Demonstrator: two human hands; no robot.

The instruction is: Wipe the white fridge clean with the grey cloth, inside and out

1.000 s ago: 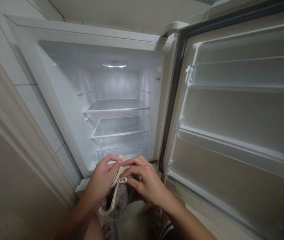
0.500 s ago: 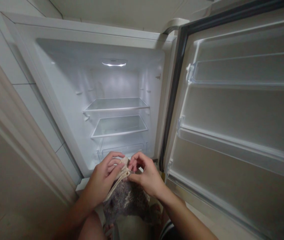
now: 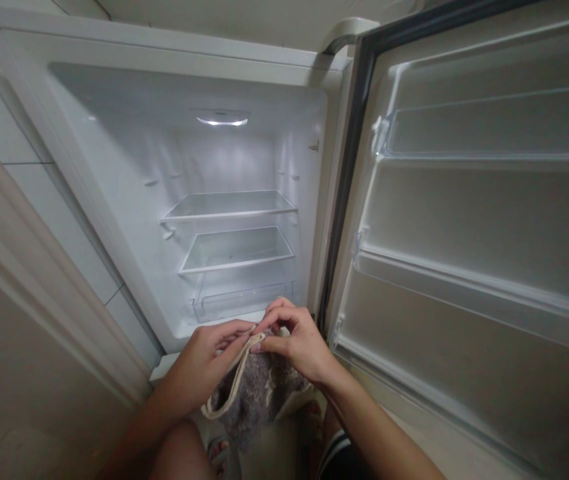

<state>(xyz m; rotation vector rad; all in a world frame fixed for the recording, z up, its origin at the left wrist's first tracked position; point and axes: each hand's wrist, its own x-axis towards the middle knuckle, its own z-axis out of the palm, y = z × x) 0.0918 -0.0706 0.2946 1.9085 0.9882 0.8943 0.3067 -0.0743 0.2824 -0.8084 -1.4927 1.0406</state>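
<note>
A grey-brown, fuzzy cloth with a beige edge hangs between my hands in front of the fridge opening. My left hand is closed on its beige edge, fingers bent over the top. My right hand pinches the same edge just to the right, thumb below and forefinger above. The fingertips of both hands almost meet. The cloth's lower part droops over my feet, partly folded, and some of its edge is hidden behind my fingers.
Ahead stands a lit fridge with glass shelves and a clear drawer low down. Its door, with clear door racks, is swung open to the right. A tiled wall lies left. Below is my sandalled foot.
Both hands have drawn closer together along the cloth's edge. The cloth has turned and folded, its beige rim now showing as a loop at the left. The view has shifted slightly.
</note>
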